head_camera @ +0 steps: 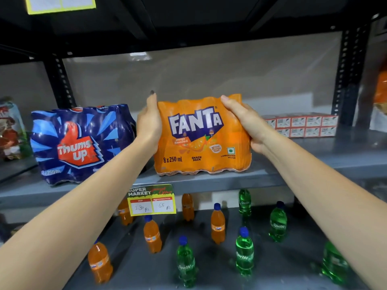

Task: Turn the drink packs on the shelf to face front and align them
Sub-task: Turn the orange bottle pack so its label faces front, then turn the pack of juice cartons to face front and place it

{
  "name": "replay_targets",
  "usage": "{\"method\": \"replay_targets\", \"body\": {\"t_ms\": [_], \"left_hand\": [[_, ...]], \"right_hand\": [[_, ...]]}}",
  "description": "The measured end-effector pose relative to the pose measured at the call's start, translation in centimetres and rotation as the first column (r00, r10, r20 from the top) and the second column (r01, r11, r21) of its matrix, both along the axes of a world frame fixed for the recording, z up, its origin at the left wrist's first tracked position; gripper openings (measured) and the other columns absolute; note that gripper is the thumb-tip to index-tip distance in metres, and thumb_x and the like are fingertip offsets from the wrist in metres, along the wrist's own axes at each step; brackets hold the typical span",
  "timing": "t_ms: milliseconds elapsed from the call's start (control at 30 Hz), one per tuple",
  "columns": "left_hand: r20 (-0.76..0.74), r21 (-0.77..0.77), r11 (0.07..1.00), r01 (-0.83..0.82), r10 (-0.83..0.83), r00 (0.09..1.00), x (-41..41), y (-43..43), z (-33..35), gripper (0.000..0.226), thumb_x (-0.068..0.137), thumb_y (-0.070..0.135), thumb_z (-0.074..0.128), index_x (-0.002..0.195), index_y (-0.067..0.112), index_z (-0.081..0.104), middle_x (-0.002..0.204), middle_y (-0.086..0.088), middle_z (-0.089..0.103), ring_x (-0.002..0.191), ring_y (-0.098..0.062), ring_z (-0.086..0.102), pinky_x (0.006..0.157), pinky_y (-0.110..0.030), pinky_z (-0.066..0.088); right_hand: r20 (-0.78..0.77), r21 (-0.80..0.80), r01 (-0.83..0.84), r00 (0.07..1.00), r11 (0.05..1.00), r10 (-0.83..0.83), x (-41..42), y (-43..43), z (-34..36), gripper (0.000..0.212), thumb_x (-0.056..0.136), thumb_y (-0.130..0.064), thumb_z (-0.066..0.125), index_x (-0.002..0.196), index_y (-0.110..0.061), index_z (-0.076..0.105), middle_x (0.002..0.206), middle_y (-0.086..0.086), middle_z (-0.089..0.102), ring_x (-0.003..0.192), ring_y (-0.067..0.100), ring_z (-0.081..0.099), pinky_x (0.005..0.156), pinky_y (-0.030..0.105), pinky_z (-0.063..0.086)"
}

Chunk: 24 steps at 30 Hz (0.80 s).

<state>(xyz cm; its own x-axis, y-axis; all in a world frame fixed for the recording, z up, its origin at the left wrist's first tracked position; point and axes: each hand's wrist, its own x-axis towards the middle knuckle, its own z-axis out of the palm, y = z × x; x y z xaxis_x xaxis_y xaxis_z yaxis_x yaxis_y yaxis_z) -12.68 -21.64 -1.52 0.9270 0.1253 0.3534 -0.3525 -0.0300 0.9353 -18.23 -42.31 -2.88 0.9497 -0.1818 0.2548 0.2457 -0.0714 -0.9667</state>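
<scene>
Orange Fanta pack (202,136) gripped at both upper corners by left hand (149,124) and right hand (247,124), label squared forward on shelf (293,164), beside Thums Up pack (82,143).

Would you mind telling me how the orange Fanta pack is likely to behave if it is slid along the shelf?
The Fanta pack is probably heavy for its size: its label reads 8 x 250 ml. Its glossy wrap looks slippery and yielding, so both the left hand and the right hand clamp its sides. Its broad base suggests sliding, not tipping.
</scene>
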Motion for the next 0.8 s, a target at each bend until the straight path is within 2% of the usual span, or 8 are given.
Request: {"method": "replay_targets", "body": {"t_ms": [67,133,200,267,400,600,700,800], "left_hand": [[0.415,0.07,0.977,-0.202,0.155,0.896,-1.5,-0.2,-0.4,0.054,0.099,0.048,0.035,0.144,0.018,0.04,0.135,0.003,0.056,0.131,-0.015,0.049,0.101,-0.03,0.041],[0.804,0.085,0.949,-0.303,0.114,0.583,-3.9,-0.9,-0.2,0.052,0.1,0.034,0.04,0.146,0.009,0.037,0.153,-0.007,0.039,0.142,-0.016,0.035,0.114,-0.035,0.032],[0.951,0.114,0.945,-0.308,-0.014,0.31,-5.4,-2.5,0.1,0.047,0.098,0.023,0.046,0.139,-0.001,0.043,0.151,-0.019,0.04,0.142,-0.024,0.036,0.114,-0.044,0.031],[0.962,0.156,0.951,-0.266,-0.085,0.258,-6.5,-5.0,0.5,0.044,0.094,0.017,0.05,0.133,-0.004,0.049,0.145,-0.021,0.046,0.138,-0.028,0.041,0.112,-0.046,0.035],[0.884,0.243,0.963,-0.115,-0.171,0.434,-7.4,-13.5,0.5,0.042,0.083,0.003,0.057,0.124,-0.002,0.056,0.129,-0.015,0.057,0.124,-0.025,0.052,0.107,-0.036,0.04],[0.408,0.216,0.974,0.069,-0.155,0.9,-3.0,-29.3,2.4,0.053,0.085,0.018,0.057,0.137,0.013,0.044,0.143,-0.004,0.043,0.112,-0.011,0.047,0.09,-0.018,0.033],[0.14,0.23,0.973,0.003,-0.036,0.99,2.7,-33.3,2.4,0.048,0.086,0.02,0.059,0.129,0.003,0.052,0.135,-0.016,0.055,0.123,-0.031,0.053,0.104,-0.033,0.041],[-0.094,0.418,0.904,-0.088,0.139,0.986,6.9,-34.1,0.8,0.058,0.089,0.029,0.055,0.136,-0.003,0.042,0.142,-0.022,0.048,0.132,-0.036,0.044,0.108,-0.036,0.037]], "right_hand": [[0.02,-0.035,0.059,0.998,0.998,-0.059,-0.2,-0.4,0.2,0.109,0.073,-0.08,0.058,0.159,-0.03,0.015,0.15,0.008,0.053,0.124,0.03,0.061,0.101,0.058,0.05],[0.078,-0.078,0.149,0.987,0.986,-0.143,-0.5,-1.7,0.7,0.121,0.063,-0.09,0.048,0.16,-0.037,-0.001,0.165,0.002,0.029,0.145,0.028,0.037,0.116,0.061,0.029],[0.139,-0.095,0.241,0.964,0.966,-0.227,-0.6,-4.1,1.5,0.114,0.067,-0.088,0.04,0.161,-0.034,0.005,0.166,0.001,0.024,0.149,0.025,0.028,0.119,0.054,0.021],[0.169,-0.11,0.36,0.925,0.926,-0.34,-0.4,-7.6,2.5,0.09,0.087,-0.073,0.043,0.158,-0.023,0.02,0.16,0.006,0.035,0.143,0.026,0.038,0.115,0.047,0.029],[0.188,-0.151,0.544,0.836,0.826,-0.516,0.3,-15.9,3.4,0.052,0.092,-0.034,0.064,0.139,-0.011,0.054,0.121,0.002,0.056,0.104,0.018,0.052,0.091,0.033,0.046],[0.131,-0.239,0.625,0.779,0.743,-0.613,1.3,-28.1,2.1,0.036,0.088,-0.016,0.068,0.12,-0.001,0.064,0.114,0.011,0.063,0.1,0.024,0.058,0.088,0.03,0.047],[0.075,-0.289,0.606,0.786,0.741,-0.614,2.2,-32.7,0.4,0.007,0.09,-0.011,0.063,0.084,-0.008,0.065,0.096,0.012,0.063,0.078,0.021,0.058,0.069,0.034,0.049],[-0.091,-0.374,0.499,0.819,0.782,-0.567,4.1,-36.2,-0.1,0.028,0.097,-0.023,0.059,0.111,0.0,0.064,0.109,0.016,0.064,0.091,0.026,0.061,0.072,0.028,0.043]]}}
